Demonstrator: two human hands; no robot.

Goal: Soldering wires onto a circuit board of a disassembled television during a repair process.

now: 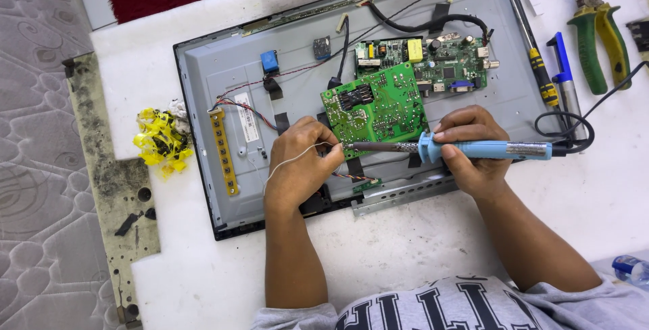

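Note:
My right hand (470,151) grips the blue handle of a soldering iron (487,149); its dark tip points left and meets the lower left edge of a loose green circuit board (378,103). My left hand (301,161) pinches a thin strand of solder wire (287,162) right at the iron's tip. The green board lies solder side up on the grey metal back of a flat screen panel (223,73). A second green board (449,59) is mounted on the panel just behind it.
Green-handled pliers (598,32), a yellow-and-black screwdriver (541,76) and a blue-and-silver tool (564,76) lie at the right on the white table (405,242). A yellow button strip (223,151) lies on the panel. Crumpled yellow tape (161,139) sits at the left.

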